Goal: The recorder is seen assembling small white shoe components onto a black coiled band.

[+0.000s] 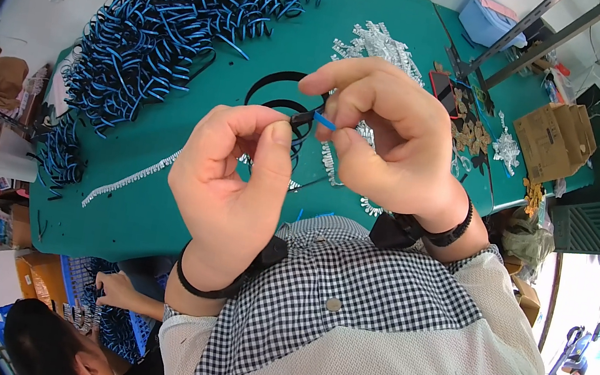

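Note:
My left hand (240,175) pinches the end of a curled black strip (278,76) between thumb and fingers. Its loops hang behind the hands, above the green table. My right hand (393,135), fingers bent, grips a short narrow blue strip (324,121) between thumb and fingertip. The blue strip meets the black end between the two hands; how they are joined is too small to make out. Behind the right hand lies a heap of silvery-white toothed strips (379,44), partly covered by it.
A large pile of curled black-and-blue strips (142,47) covers the far left of the green table (132,221). One white toothed strip (132,178) lies nearer. To the right are brown cut pieces (472,128) and a cardboard box (553,140). Another person (51,344) is at lower left.

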Available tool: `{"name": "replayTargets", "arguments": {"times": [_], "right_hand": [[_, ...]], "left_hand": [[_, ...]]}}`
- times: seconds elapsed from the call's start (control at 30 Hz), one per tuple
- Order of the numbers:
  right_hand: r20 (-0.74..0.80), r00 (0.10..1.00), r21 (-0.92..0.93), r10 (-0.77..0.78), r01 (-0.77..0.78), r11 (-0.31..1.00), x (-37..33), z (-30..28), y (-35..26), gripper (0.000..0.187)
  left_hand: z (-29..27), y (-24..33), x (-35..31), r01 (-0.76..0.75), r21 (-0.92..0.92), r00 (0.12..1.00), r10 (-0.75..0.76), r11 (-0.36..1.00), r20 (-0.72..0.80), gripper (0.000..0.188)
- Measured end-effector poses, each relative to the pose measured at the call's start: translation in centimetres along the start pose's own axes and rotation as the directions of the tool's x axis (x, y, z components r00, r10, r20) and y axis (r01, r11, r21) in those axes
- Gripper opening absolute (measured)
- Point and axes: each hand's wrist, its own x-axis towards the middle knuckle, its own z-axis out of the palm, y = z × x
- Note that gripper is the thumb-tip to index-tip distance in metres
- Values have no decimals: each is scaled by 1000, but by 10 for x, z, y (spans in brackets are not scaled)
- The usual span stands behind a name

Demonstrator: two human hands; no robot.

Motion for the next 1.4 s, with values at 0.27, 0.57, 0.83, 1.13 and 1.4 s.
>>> {"name": "replayTargets", "arguments": {"times": [0.27,0.57,0.83,1.13,1.4], "right_hand": [[200,963,721,181,-270,639,-15,-33,14,9],[165,859,859,485,-366,357,-31,-76,76,9],[17,972,114,233,-233,966,-33,-35,52,38],[128,938,-406,-322,346,846,-14,-20,40,46],[87,886,-291,-455,459,839,-8,-17,34,29]], "left_hand": [[-30,-11,10,233,-404,972,-223,885,71,12],[-42,-13,13,238,-471,971,-220,849,93,12],[-29,-16,15,318,-543,948,-255,777,191,10],[-23,-14,15,385,-585,923,-284,714,260,10],[-24,-19,14,406,-562,900,-210,721,381,16]]}}
